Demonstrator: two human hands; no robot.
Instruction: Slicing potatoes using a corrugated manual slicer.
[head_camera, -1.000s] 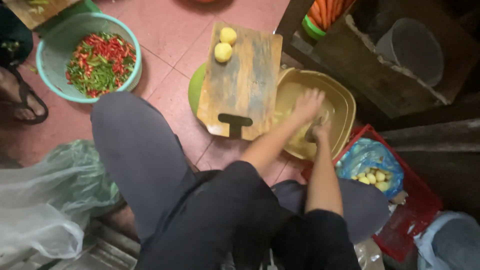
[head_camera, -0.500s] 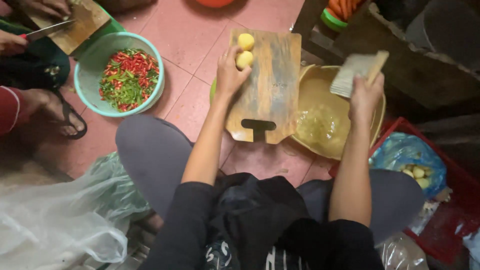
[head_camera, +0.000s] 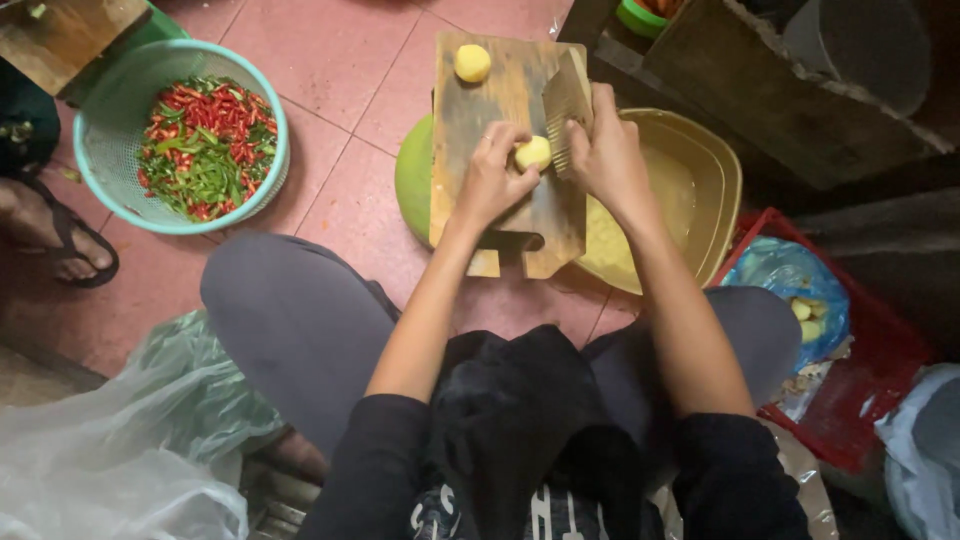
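while two potatoes (head_camera: 533, 152) show, hands (head_camera: 492, 180) cut one.

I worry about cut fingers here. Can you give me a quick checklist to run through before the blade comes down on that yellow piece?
1. Left hand steadies the yellow piece: ok.
2. Right hand grips the crinkle cutter: ok.
3. Left fingertips apart from the blade edge: cannot tell, they sit very close.
4. Cutting board resting flat on the green basin: cannot tell.
5. Second yellow piece out of the cutting path: ok.
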